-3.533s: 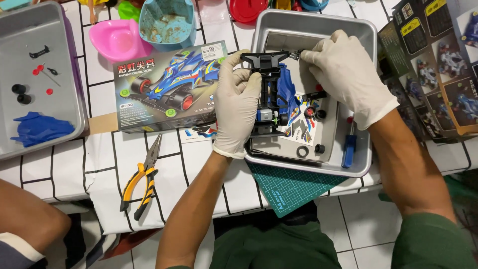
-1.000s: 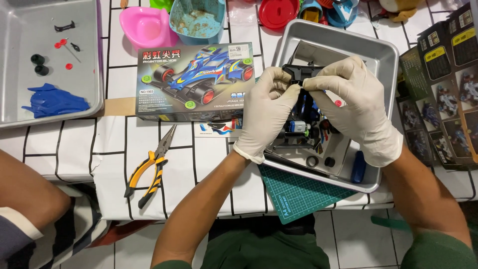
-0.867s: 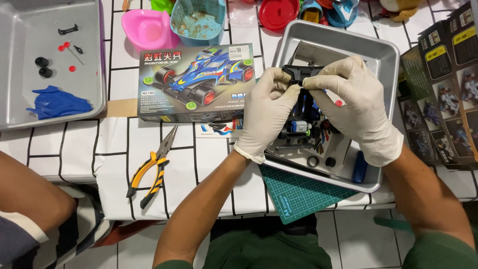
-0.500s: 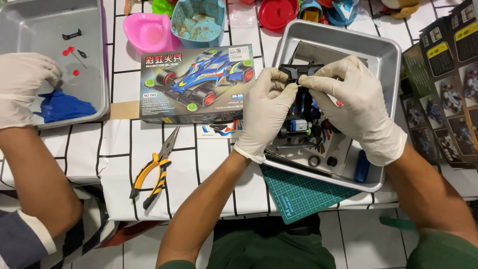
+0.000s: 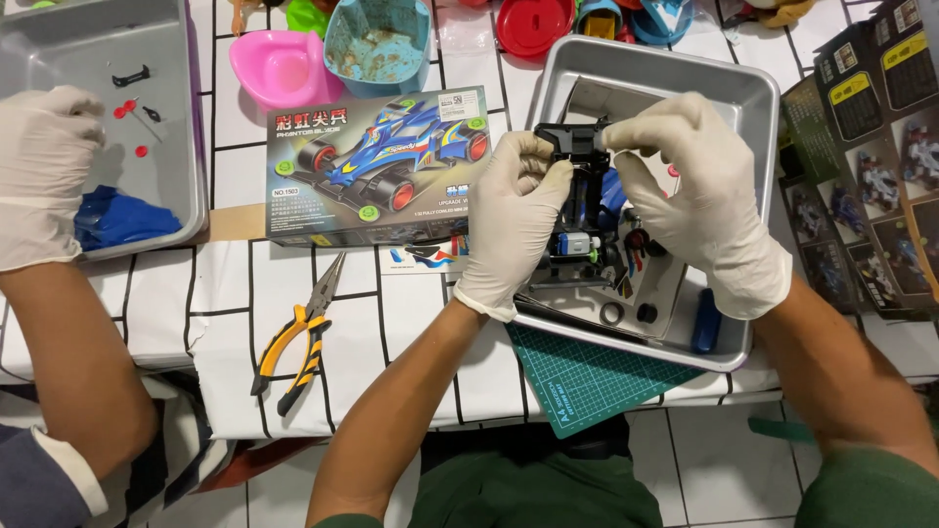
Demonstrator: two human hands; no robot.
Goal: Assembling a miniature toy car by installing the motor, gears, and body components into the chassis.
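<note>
Pinched between both gloved hands, the black toy-car chassis (image 5: 567, 142) sat upper centre-right of frame, over the metal tray (image 5: 743, 98). Left hand (image 5: 514, 215) and right hand (image 5: 699, 186) each clamped an end. Pliers (image 5: 298, 332) lay lower left; a co-worker's gloved hand (image 5: 39, 176) rested far left by the kit box (image 5: 377, 161).

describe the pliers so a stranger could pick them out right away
Start at the toy car box lying on the white grid-lined tablecloth. Just below its lower left corner lie the pliers, the only loose tool there, with yellow-and-black handles.
</note>
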